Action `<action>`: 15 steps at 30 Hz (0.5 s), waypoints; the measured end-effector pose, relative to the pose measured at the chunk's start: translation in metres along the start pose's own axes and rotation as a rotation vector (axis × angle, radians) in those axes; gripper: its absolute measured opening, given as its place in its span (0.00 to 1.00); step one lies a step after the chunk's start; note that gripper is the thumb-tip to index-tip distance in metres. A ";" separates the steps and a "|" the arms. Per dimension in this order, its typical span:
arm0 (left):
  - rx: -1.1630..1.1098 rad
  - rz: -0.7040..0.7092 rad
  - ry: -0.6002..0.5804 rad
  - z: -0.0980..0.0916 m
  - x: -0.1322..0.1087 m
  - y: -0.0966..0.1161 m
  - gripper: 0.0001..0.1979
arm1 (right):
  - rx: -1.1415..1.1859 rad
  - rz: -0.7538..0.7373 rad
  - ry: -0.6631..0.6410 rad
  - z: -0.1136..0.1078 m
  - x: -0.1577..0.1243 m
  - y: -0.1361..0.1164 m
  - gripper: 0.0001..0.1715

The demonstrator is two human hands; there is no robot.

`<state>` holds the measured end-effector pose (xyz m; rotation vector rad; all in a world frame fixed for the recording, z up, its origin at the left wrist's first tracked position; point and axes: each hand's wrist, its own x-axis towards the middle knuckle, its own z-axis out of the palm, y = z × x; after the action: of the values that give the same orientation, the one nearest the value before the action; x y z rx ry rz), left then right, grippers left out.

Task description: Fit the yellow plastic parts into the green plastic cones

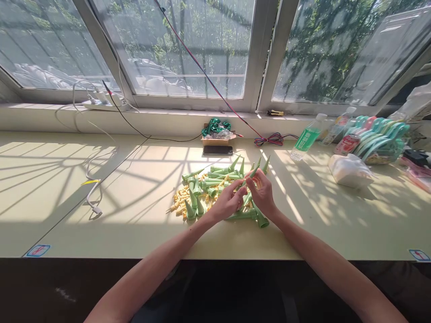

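Above the right side of a pile, a green pointed plastic cone slants up and to the right between my two hands. My right hand grips it with thumb and fingers. My left hand is closed at its lower end, fingertips pinched together; that end is partly hidden by the fingers. Around and beneath the hands lie several more green cones, some upright, some on their sides. Small yellow plastic pieces are scattered among them, mostly on the left of the pile.
Behind the pile are a black phone and a small box of green ribbon. To the right stand a green-labelled bottle, a tissue pack and a rack of pastel hangers. A white cable trails over the table's left side.
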<state>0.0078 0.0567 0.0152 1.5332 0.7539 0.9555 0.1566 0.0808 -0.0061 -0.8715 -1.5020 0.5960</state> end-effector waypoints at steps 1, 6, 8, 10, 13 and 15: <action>-0.005 0.002 -0.004 0.000 0.000 0.000 0.29 | 0.010 0.003 0.000 0.000 0.000 0.000 0.15; -0.022 -0.001 -0.020 0.000 -0.001 0.001 0.30 | 0.043 0.021 0.004 0.000 0.000 0.001 0.15; -0.011 -0.008 -0.022 -0.001 -0.001 0.000 0.31 | 0.054 0.034 0.004 -0.001 0.000 0.001 0.15; -0.002 -0.011 -0.024 -0.001 -0.001 0.000 0.31 | 0.057 0.039 0.006 -0.001 0.000 0.000 0.14; -0.003 -0.015 -0.034 -0.001 -0.001 -0.001 0.30 | 0.064 0.040 0.009 -0.001 0.000 -0.001 0.14; -0.005 -0.015 -0.035 -0.001 -0.001 -0.001 0.30 | 0.078 0.044 0.007 -0.001 0.000 -0.001 0.13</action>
<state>0.0067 0.0560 0.0143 1.5342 0.7362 0.9167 0.1578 0.0803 -0.0047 -0.8470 -1.4466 0.6785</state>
